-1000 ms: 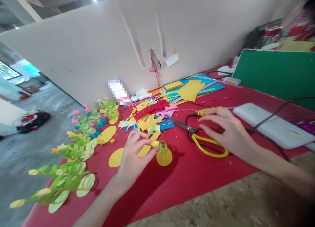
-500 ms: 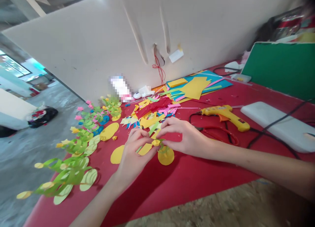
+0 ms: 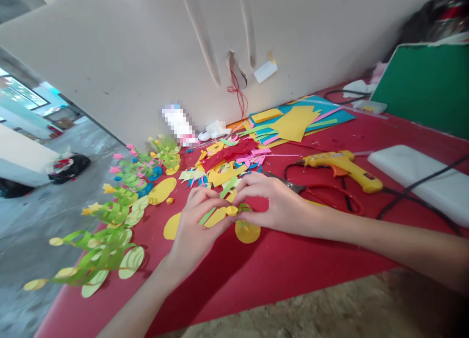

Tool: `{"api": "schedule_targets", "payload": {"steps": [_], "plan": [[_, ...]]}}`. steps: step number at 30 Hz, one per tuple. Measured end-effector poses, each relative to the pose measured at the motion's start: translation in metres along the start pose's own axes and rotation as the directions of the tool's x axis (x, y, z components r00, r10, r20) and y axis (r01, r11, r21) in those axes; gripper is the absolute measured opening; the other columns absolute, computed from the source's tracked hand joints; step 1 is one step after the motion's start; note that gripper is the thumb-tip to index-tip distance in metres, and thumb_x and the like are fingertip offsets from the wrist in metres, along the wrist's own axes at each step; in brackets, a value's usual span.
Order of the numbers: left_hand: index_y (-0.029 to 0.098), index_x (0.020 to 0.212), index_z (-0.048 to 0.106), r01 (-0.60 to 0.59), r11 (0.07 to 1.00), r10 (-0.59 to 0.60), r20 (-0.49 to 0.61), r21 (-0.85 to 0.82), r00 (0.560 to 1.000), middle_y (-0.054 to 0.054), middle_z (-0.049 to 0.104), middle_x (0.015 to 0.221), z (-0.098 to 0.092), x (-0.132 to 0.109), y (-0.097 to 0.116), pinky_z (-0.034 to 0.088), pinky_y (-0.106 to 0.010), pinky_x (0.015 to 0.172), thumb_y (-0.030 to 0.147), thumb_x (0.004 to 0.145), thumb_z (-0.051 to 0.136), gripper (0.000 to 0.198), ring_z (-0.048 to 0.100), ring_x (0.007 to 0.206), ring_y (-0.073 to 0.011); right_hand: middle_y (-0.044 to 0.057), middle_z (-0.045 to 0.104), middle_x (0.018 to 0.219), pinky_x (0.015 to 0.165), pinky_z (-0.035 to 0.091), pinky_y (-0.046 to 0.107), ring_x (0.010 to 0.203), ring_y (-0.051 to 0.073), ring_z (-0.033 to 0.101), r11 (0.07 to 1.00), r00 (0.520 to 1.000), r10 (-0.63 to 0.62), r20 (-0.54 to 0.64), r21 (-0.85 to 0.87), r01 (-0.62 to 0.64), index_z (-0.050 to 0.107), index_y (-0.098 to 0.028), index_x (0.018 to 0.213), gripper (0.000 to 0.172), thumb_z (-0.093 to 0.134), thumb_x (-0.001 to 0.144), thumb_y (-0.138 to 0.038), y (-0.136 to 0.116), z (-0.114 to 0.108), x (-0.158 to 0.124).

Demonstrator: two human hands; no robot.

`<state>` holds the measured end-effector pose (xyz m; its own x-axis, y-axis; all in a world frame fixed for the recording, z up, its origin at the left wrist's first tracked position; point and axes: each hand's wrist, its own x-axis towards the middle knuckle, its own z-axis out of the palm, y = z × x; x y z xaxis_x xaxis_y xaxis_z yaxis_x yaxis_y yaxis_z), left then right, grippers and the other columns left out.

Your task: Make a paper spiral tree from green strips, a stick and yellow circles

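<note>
Between my hands is a small yellow paper flower (image 3: pixel 231 211). The thumb and fingers of my left hand (image 3: pixel 200 216) are closed on it from the left. My right hand (image 3: pixel 258 196) pinches the green paper strip (image 3: pixel 243 209) right beside the flower; its fingertips partly hide the strip. Just below, a round yellow paper disc (image 3: pixel 248 232) sits under the strip; whether they are joined I cannot make out. Another yellow disc (image 3: pixel 172 226) lies partly behind my left hand, near a yellow paper piece (image 3: pixel 215 217).
Curled green paper plants (image 3: pixel 106 252) line the table's left edge. Paper scraps (image 3: pixel 223 167) are heaped beyond my hands. Red-handled scissors (image 3: pixel 330 189), a yellow glue gun (image 3: pixel 331 164) and a white box-like object (image 3: pixel 417 179) with a black cable lie to the right.
The camera view has shifted slightly. My hands keep their pinch, with the fingertips a little closer around the flower and strip.
</note>
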<state>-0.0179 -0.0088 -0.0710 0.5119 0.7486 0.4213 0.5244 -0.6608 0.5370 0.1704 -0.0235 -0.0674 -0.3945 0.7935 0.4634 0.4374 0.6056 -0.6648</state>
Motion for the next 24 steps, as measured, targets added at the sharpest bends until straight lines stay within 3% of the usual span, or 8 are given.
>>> {"api": "schedule_targets", "payload": {"steps": [6, 10, 13, 15, 18, 20, 24], "plan": [[0.022, 0.091, 0.056, 0.003, 0.998, -0.003, 0.007, 0.055, 1.0, -0.001, 0.052, 0.083, 0.0, -0.004, 0.002, 0.041, -0.029, 0.075, 0.029, 0.069, 0.068, 0.026, 0.048, 0.084, -0.0169, 0.004, 0.059, 0.081, 0.071, 0.044, 0.025, 0.076, 0.011, 0.053, 0.999, 0.999, -0.037, -0.017, -0.003, 0.037, 0.062, -0.015, 0.073, 0.004, 0.062, 0.07, -0.013, 0.0, 0.003, -0.002], [0.025, 0.105, 0.048, 0.098, 0.995, -0.098, -0.024, 0.03, 0.995, -0.002, 0.05, 0.097, 0.002, -0.019, -0.004, 0.041, -0.032, 0.082, 0.032, 0.069, 0.068, 0.042, 0.047, 0.092, -0.0185, 0.005, 0.059, 0.08, 0.072, 0.044, 0.026, 0.077, 0.012, 0.053, 0.998, 0.999, -0.042, -0.012, 0.037, 0.042, 0.061, -0.014, 0.073, 0.004, 0.062, 0.069, -0.012, 0.001, 0.005, -0.005], [0.025, 0.101, 0.045, 0.213, 0.977, -0.213, -0.078, -0.007, 0.974, -0.002, 0.048, 0.092, 0.006, -0.035, -0.012, 0.041, -0.033, 0.08, 0.029, 0.073, 0.063, 0.034, 0.048, 0.088, -0.0177, 0.005, 0.059, 0.08, 0.072, 0.044, 0.026, 0.077, 0.013, 0.052, 0.999, 1.0, -0.028, -0.011, 0.025, 0.028, 0.061, -0.014, 0.071, 0.003, 0.061, 0.069, -0.012, 0.001, 0.005, -0.005], [0.024, 0.092, 0.046, 0.248, 0.969, -0.248, -0.048, -0.004, 0.968, -0.002, 0.049, 0.086, 0.009, -0.044, -0.015, 0.042, -0.032, 0.078, 0.025, 0.077, 0.058, 0.019, 0.049, 0.085, -0.0172, 0.005, 0.058, 0.079, 0.071, 0.043, 0.025, 0.077, 0.013, 0.051, 0.999, 0.999, -0.031, -0.02, 0.014, 0.031, 0.06, -0.014, 0.07, 0.002, 0.06, 0.07, -0.013, 0.001, 0.006, -0.005], [0.023, 0.083, 0.053, 0.217, 0.975, -0.22, 0.104, 0.039, 0.97, -0.002, 0.053, 0.083, 0.012, -0.051, -0.016, 0.042, -0.032, 0.076, 0.02, 0.079, 0.054, 0.005, 0.05, 0.085, -0.0175, 0.004, 0.058, 0.076, 0.07, 0.042, 0.024, 0.076, 0.013, 0.051, 0.999, 0.999, -0.035, -0.014, 0.007, 0.035, 0.06, -0.013, 0.069, 0.002, 0.059, 0.07, -0.013, 0.001, 0.007, -0.005], [0.022, 0.084, 0.059, 0.161, 0.984, -0.173, 0.179, 0.08, 0.969, -0.003, 0.055, 0.084, 0.012, -0.052, -0.015, 0.042, -0.032, 0.076, 0.018, 0.08, 0.053, 0.008, 0.049, 0.085, -0.0179, 0.004, 0.057, 0.075, 0.07, 0.042, 0.024, 0.077, 0.012, 0.05, 0.999, 0.999, -0.038, -0.012, 0.002, 0.038, 0.059, -0.013, 0.069, 0.002, 0.059, 0.071, -0.014, 0.002, 0.008, -0.006], [0.022, 0.088, 0.064, 0.058, 0.989, -0.084, 0.198, 0.134, 0.977, -0.004, 0.052, 0.08, 0.013, -0.051, -0.014, 0.042, -0.032, 0.074, 0.016, 0.081, 0.051, 0.015, 0.047, 0.083, -0.0178, 0.003, 0.057, 0.075, 0.071, 0.041, 0.024, 0.078, 0.012, 0.049, 0.998, 0.998, -0.058, -0.015, -0.008, 0.057, 0.059, -0.014, 0.07, 0.002, 0.058, 0.071, -0.012, 0.002, 0.009, -0.007]]}}
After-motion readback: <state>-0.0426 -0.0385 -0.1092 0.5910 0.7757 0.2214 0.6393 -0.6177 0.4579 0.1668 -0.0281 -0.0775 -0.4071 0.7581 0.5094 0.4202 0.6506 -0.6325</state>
